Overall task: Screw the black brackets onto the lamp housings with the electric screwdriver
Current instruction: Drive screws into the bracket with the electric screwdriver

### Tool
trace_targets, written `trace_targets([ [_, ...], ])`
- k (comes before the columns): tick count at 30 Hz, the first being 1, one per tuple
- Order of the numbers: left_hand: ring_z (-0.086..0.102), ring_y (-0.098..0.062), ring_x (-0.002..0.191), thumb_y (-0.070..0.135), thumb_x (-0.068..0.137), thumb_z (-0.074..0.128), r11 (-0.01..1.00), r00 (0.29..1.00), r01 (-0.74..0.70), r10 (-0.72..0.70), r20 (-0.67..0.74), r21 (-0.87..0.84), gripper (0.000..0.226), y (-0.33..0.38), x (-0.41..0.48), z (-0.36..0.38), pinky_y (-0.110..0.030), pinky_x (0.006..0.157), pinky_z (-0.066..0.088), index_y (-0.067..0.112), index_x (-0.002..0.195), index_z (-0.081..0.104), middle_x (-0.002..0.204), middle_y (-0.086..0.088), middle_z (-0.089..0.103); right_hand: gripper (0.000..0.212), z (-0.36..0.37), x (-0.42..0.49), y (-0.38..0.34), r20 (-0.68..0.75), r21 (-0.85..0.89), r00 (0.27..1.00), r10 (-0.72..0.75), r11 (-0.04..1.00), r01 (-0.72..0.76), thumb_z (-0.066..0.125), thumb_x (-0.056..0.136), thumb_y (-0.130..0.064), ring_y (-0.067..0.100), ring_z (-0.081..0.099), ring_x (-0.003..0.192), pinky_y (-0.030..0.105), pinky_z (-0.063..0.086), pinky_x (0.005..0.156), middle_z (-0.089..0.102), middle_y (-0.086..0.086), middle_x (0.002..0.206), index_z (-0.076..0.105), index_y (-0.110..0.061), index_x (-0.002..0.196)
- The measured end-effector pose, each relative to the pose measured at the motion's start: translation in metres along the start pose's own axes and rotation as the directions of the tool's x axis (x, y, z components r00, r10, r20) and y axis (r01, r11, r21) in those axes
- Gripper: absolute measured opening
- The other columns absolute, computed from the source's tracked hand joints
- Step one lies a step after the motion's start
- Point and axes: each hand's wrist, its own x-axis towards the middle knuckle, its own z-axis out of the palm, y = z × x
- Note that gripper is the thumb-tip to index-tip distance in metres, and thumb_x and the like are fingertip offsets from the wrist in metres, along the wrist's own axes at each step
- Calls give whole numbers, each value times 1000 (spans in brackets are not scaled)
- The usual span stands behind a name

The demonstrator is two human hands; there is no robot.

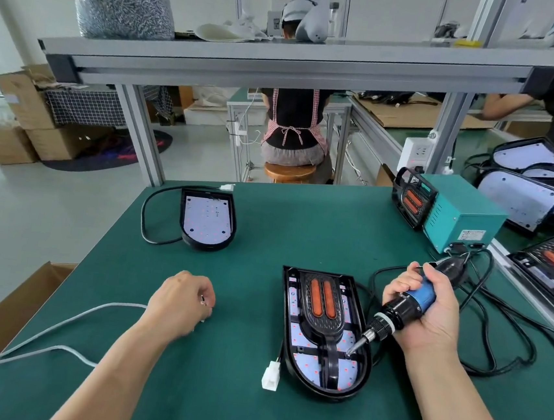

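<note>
Near the front right of the green bench mat [265, 242], a lamp housing [301, 342] lies open side up, rounded end toward the person. A black bracket [322, 327] with two orange strips sits inside it, its arms reaching across the pale speckled panel.

The right hand [435, 313] is wrapped round the electric screwdriver [401, 310], fingers curled over its blue band. The tool tilts down to the left, and its bit tip rests on the bracket's lower right arm. A black cord [495, 319] loops away from the tool's rear across the mat. A white connector [270, 375] lies just beside the housing's near left edge.

The left hand [178, 302] rests on the mat well to the left of the housing, fingers curled under. Small metal pieces [203, 301] glint at its fingertips, too small to identify.

At the rear left a second housing [207, 220] lies panel up with its own black cable looped beside it. At the rear right stands a teal box [461, 210]. Its side carries a white label [473, 234], but the print is too small to read. Another bracket [412, 199] leans against the box. A clear bag of screws [123, 2] stands on the upper shelf.
</note>
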Motion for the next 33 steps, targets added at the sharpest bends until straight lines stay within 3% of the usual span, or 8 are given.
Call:
trace_targets([
  [5,58,-14,80,11,84,67,999,998,-28,26,-63,-30,24,3,-1,1,-30,67,50,29,68,60,86,4,59,13,2,-1,0,-12,6,1000,11,1000,-11,55,97,-22,2,49,52,14,46,53,48,-9,67,59,-13,88],
  [9,57,-6,62,9,84,67,945,987,-90,43,-153,-314,20,19,-14,0,-20,59,48,25,72,64,70,9,65,12,7,-3,0,-21,12,1000,-7,1000,7,55,97,-21,2,49,52,14,46,54,48,-10,68,58,-13,88],
  [13,57,-4,62,1,80,75,700,995,-95,79,-55,-708,21,52,-38,-1,-12,61,47,19,71,70,66,6,67,10,22,-9,1,-30,12,999,-45,999,46,58,95,-19,2,50,52,15,47,53,50,-9,66,58,-13,87],
  [16,60,-6,66,-3,79,76,506,991,-24,128,48,-862,23,74,-54,4,-13,64,48,18,71,73,69,3,68,13,41,-17,4,-52,-18,994,-97,995,96,60,94,-16,3,51,51,17,48,52,52,-7,64,56,-14,83],
  [24,70,-20,71,-7,86,66,162,958,204,168,231,-965,5,100,-71,18,-21,64,57,-4,88,68,83,-21,72,17,80,-35,13,-27,-65,979,-201,978,199,61,93,-10,6,49,50,20,45,52,52,-5,63,51,-16,80],
  [27,72,-23,70,-2,71,72,48,953,237,184,242,-970,19,100,-73,16,-20,62,56,-7,88,67,84,-24,71,18,85,-37,13,-28,-91,973,-227,970,224,62,94,-11,7,49,50,20,45,55,52,-5,63,51,-17,80],
  [30,73,-24,72,2,62,76,25,953,235,189,235,-972,25,100,-74,17,-21,63,57,-6,86,69,85,-26,72,16,85,-37,14,-34,-107,972,-233,968,229,62,94,-12,7,50,49,21,47,54,53,-5,64,51,-17,83],
  [33,73,-26,74,2,61,78,27,955,231,183,232,-973,16,100,-74,19,-22,65,58,1,77,73,87,-27,72,13,82,-38,16,-34,-128,971,-235,965,229,63,94,-12,7,52,49,21,49,53,53,-5,65,52,-16,88],
])
